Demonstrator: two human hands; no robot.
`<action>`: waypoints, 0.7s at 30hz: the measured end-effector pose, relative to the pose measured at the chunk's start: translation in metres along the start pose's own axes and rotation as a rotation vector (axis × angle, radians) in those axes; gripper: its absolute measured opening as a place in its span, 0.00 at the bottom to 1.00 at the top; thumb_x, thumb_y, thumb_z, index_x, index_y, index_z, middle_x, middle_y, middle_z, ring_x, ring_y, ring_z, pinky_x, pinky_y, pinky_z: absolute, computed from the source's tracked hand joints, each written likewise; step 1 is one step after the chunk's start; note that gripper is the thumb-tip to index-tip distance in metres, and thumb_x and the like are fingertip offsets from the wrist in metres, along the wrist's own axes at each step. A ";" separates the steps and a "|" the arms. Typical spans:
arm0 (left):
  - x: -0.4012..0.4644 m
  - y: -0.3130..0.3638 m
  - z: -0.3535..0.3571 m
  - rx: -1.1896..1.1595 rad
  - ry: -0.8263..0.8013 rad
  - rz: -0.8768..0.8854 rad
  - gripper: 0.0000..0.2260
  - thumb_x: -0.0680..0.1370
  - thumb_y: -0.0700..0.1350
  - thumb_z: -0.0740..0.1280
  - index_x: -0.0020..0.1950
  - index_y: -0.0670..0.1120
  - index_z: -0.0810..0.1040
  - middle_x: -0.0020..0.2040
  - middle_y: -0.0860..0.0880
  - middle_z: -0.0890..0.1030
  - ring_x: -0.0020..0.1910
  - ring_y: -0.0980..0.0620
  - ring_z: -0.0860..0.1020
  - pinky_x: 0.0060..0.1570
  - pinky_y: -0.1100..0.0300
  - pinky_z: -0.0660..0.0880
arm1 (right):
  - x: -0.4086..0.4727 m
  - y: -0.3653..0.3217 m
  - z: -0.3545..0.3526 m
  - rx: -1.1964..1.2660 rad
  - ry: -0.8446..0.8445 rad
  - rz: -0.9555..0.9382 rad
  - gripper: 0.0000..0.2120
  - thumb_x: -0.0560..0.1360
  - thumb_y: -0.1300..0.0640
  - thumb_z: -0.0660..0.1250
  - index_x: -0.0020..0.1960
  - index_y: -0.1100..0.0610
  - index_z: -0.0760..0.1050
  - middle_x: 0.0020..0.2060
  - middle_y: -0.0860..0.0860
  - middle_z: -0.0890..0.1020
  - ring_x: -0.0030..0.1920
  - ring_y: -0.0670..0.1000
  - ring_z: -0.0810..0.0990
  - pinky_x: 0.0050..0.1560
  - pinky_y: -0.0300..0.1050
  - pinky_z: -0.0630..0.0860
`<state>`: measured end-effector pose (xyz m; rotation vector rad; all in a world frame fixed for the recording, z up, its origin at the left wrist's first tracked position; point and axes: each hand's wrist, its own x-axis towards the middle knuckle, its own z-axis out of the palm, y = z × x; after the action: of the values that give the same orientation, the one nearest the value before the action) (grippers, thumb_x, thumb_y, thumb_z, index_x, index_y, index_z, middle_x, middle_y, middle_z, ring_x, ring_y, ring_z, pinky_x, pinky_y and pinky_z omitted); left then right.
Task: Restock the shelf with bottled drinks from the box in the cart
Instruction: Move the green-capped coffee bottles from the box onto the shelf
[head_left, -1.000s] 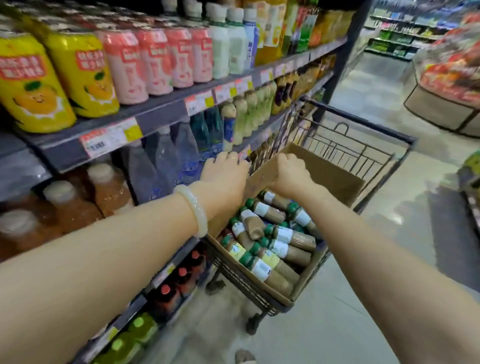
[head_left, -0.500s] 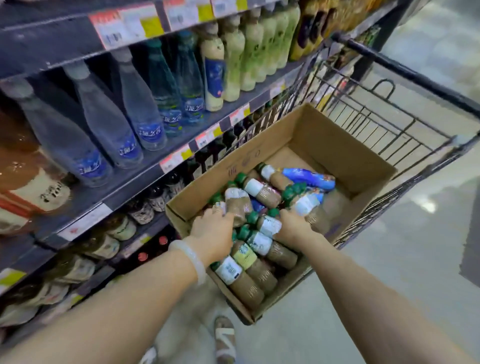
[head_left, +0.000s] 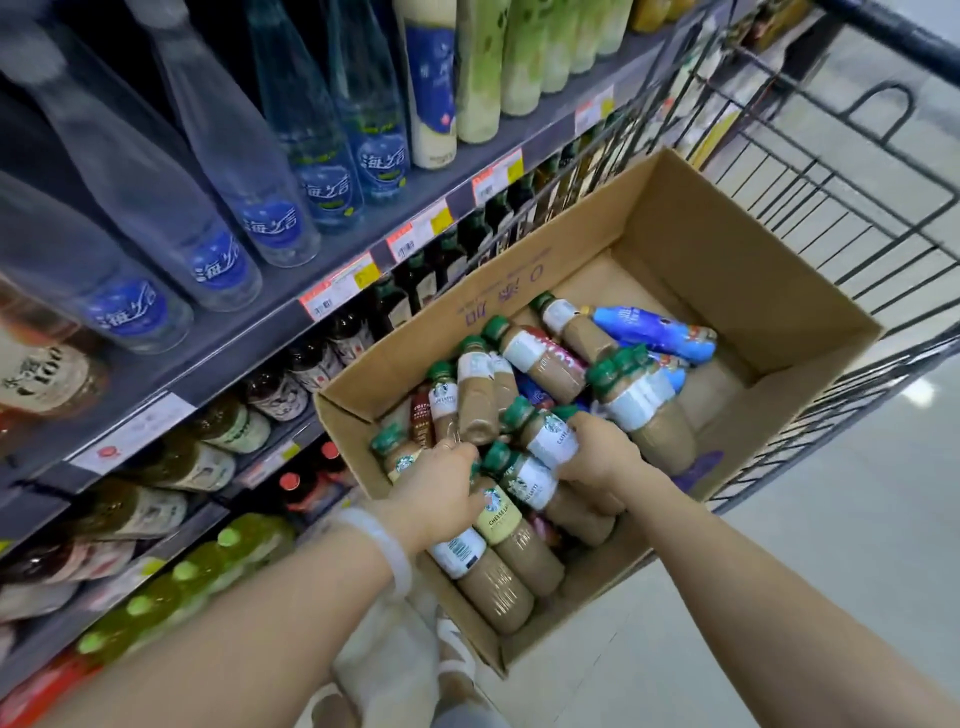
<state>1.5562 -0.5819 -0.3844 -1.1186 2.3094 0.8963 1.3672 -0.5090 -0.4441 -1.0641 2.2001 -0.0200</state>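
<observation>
- Left hand (head_left: 436, 493): reaching down into the near end of the box, fingers curled down among the coffee bottles, fingertips hidden; grip on any one bottle not discernible. White bangle (head_left: 387, 545) on the wrist.
- Cheese-latte bottle (head_left: 511, 540): lying just right of the left hand's fingers, yellow label touching the hand's edge, base toward the near box wall.
- White-labelled bottle (head_left: 480, 574): lying under the left wrist, beside the cheese-latte bottle.
- Right hand (head_left: 597, 457): fingers curled round a green-capped latte bottle (head_left: 545, 436), gripping it at the white label, cap pointing away to the left of the fingers.
- Second latte bottle (head_left: 524, 480): lying between the two hands, touching the gripped one.
- Heap of coffee bottles (head_left: 483, 395): just beyond both sets of fingers, green caps pointing away, tilted on one another; a dark red bottle (head_left: 422, 418) among them.
- Blue bottle (head_left: 654, 327): farther off, beyond the right hand's fingers, lying across the heap.
- Cardboard box (head_left: 737, 270): open-topped, far half beyond the fingers showing bare floor.
- Wire cart (head_left: 841, 171): round the box, bars beyond and right of the fingers.
- Shelf (head_left: 249, 343): left of the left hand's fingers; clear water bottles (head_left: 218, 208) above, dark bottles (head_left: 353, 338) on the tier below, price tags (head_left: 340, 286) along the edge.
</observation>
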 end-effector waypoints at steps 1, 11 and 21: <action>0.000 0.002 -0.002 -0.070 0.010 -0.023 0.23 0.76 0.51 0.65 0.69 0.44 0.67 0.66 0.43 0.71 0.64 0.44 0.71 0.61 0.57 0.70 | -0.004 -0.004 -0.007 0.055 0.012 -0.004 0.21 0.66 0.52 0.73 0.53 0.58 0.70 0.46 0.52 0.77 0.48 0.55 0.76 0.43 0.46 0.71; 0.012 0.019 -0.017 -0.905 0.229 -0.079 0.25 0.59 0.52 0.78 0.54 0.51 0.78 0.48 0.51 0.83 0.50 0.51 0.81 0.54 0.53 0.77 | -0.037 -0.075 -0.051 0.782 -0.139 -0.136 0.18 0.69 0.53 0.74 0.54 0.57 0.72 0.43 0.50 0.77 0.43 0.47 0.77 0.43 0.40 0.75; 0.002 -0.024 -0.014 -0.994 0.337 -0.277 0.25 0.65 0.39 0.78 0.59 0.42 0.73 0.52 0.48 0.77 0.49 0.51 0.76 0.49 0.57 0.72 | -0.006 0.000 0.033 0.126 -0.123 0.180 0.35 0.64 0.51 0.75 0.64 0.60 0.63 0.59 0.59 0.75 0.59 0.59 0.75 0.55 0.47 0.73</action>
<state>1.5732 -0.6044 -0.3842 -2.0342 1.8135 1.9375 1.3891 -0.4965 -0.4655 -0.7759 2.1451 -0.0125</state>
